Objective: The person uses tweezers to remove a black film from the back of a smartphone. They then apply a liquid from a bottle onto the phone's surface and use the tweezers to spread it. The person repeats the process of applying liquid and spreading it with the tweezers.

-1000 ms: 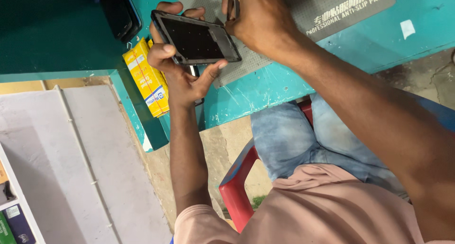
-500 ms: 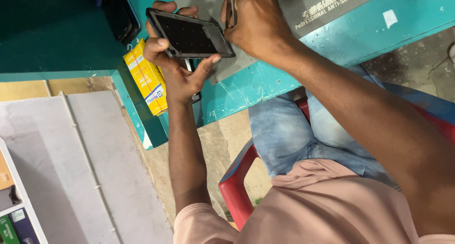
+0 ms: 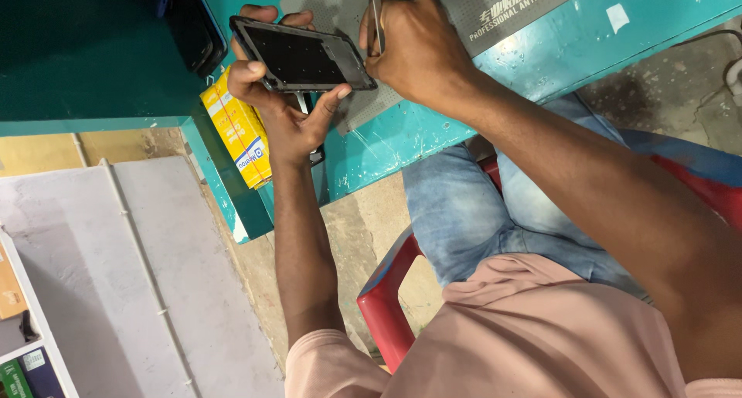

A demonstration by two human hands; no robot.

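Head view: phone frame (image 3: 303, 56) between left fingers (image 3: 255, 72).

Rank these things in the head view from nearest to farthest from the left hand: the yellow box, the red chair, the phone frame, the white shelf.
From the left hand:
1. Phone frame: held in this hand, above the teal bench.
2. Yellow box: just beside the hand, at the bench's edge.
3. Red chair: lower, under the person's legs.
4. White shelf: far off, in the bottom-left corner.

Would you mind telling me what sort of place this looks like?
Probably a small phone repair bench. The left hand holds an opened phone frame, the right hand works it with tweezers, above a grey anti-slip work mat on a teal table.
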